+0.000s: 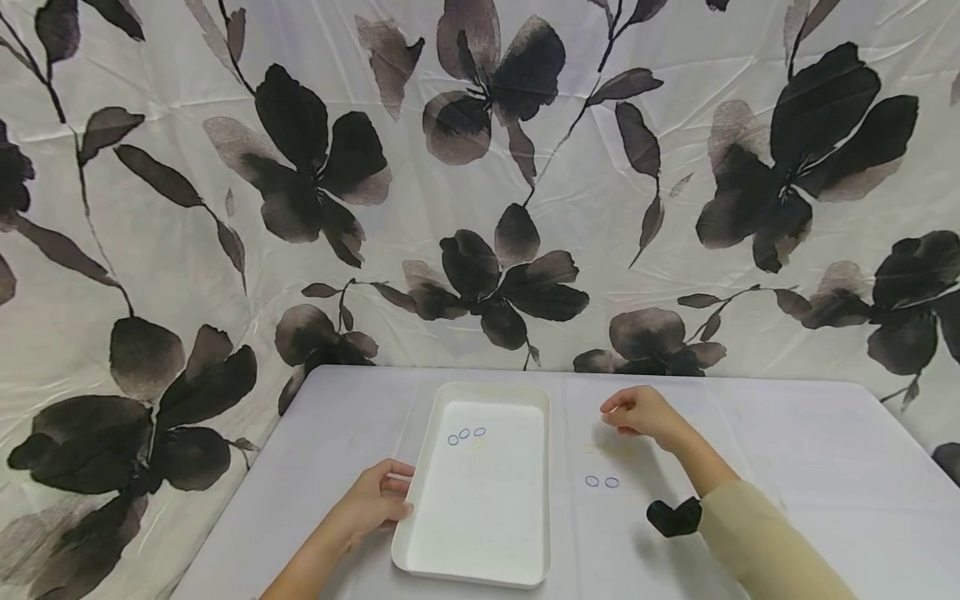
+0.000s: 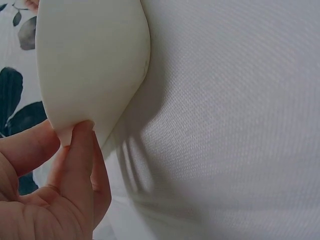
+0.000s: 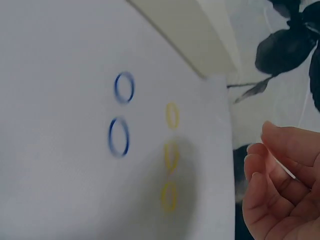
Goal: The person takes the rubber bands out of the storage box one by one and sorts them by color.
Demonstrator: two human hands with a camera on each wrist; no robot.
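Note:
My left hand [image 1: 372,502] pinches the left rim of a white rectangular tray [image 1: 480,525]; the left wrist view shows thumb and fingers on the rim of the tray [image 2: 95,60]. Inside the tray, toward its far end, lie three thin blue rings [image 1: 448,440] and a faint yellow ring [image 1: 479,444]. Off the table's surface, right of the tray, my right hand [image 1: 641,412] has loosely bent fingers with nothing visible between them. Below it on the cloth are two blue rings [image 3: 115,87] and three yellow rings [image 3: 168,115].
A white cloth covers the table [image 1: 810,467]. Behind it hangs a white curtain [image 1: 645,275] printed with dark flowers. A black heart-shaped piece [image 1: 673,517] sits by the right sleeve [image 1: 757,533]. The right hand casts a shadow over the yellow rings.

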